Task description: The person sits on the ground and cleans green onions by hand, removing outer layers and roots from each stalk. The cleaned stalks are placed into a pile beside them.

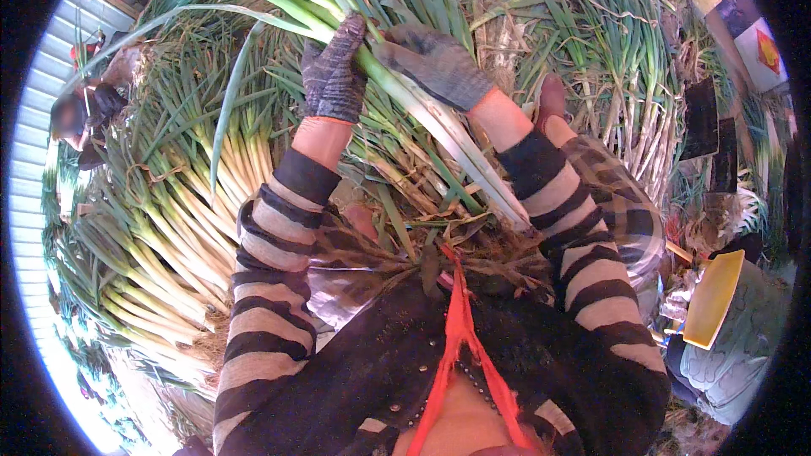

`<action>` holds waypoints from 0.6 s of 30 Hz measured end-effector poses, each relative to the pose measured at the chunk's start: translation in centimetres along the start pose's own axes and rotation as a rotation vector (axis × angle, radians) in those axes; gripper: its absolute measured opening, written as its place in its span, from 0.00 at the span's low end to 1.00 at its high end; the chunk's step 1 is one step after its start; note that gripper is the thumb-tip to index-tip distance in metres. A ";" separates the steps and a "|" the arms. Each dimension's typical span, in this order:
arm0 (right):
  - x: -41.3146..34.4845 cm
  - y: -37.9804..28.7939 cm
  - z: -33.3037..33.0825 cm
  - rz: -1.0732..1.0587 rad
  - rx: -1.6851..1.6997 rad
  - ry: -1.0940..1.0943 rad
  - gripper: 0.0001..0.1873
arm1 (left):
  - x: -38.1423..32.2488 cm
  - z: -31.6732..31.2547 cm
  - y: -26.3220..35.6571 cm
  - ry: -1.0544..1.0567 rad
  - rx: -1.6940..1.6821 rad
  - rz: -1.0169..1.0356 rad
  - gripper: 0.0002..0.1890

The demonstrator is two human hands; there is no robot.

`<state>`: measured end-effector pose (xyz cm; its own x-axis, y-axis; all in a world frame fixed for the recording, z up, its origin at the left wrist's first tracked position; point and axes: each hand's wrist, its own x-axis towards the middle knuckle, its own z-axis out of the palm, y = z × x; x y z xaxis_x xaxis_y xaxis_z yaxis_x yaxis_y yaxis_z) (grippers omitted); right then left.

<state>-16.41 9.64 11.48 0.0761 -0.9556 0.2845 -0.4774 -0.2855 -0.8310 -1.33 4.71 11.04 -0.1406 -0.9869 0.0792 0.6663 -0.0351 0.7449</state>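
A long Welsh onion [412,98] slants across the space before me, its green leaves at upper left and its white root end near my right forearm. My left hand [336,69], in a dark knitted glove, grips it where the leaves fan out. Just below that grip, my right hand [437,66], in a grey glove, lies along the stalk; its fingers are blurred and partly hidden, so what they hold is unclear. Under the stalk, more onions with brownish outer layers [405,171] lie in a heap at my lap.
Onions with pale, clean stalks [190,221] form a large pile at left. Uncleaned onions [633,88] lie at right. Another person [85,114] is at the far left, near a corrugated wall [31,202]. A yellow plastic object [713,299] stands at lower right.
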 end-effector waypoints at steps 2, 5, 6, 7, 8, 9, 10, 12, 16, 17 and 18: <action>0.9 -1.5 -0.2 -0.001 -0.358 0.063 0.25 | -0.2 0.8 -0.7 0.055 -0.044 0.012 0.20; 0.9 0.3 0.8 -0.127 -0.294 0.275 0.23 | 0.2 0.8 -1.0 0.060 0.055 0.082 0.19; 0.6 0.1 0.9 -0.178 -0.259 0.326 0.19 | -0.4 1.4 -0.7 0.026 0.059 0.139 0.18; 0.6 0.2 1.0 -0.156 -0.186 0.329 0.19 | -0.5 1.6 -0.5 0.018 0.080 0.141 0.17; 0.6 0.6 1.1 -0.135 -0.111 0.330 0.18 | -0.7 1.7 -0.3 0.011 0.101 0.144 0.17; 0.5 1.1 1.6 -0.111 -0.031 0.327 0.18 | -1.0 1.5 -0.2 0.009 0.126 0.145 0.17; 0.8 2.7 1.9 -0.193 -0.203 0.400 0.17 | -0.7 1.3 -0.5 -0.002 0.111 0.137 0.16; 1.3 5.9 2.7 0.128 0.174 0.409 0.16 | -1.0 1.5 -0.2 0.004 0.144 0.130 0.16; -2.0 9.1 1.7 0.637 0.864 0.372 0.14 | -0.7 0.7 2.1 0.013 0.134 0.165 0.15; -3.7 10.9 0.8 0.709 0.882 0.383 0.15 | -0.5 0.4 2.2 0.020 0.115 0.154 0.16; -5.4 15.1 -0.2 0.687 0.423 0.314 0.17 | 0.1 0.5 2.1 0.028 0.091 0.133 0.16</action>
<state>-24.20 10.55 -2.51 -0.3845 -0.8800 -0.2789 0.0415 0.2854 -0.9575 -0.28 4.65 12.91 -0.0339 -0.9859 0.1638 0.6083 0.1096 0.7861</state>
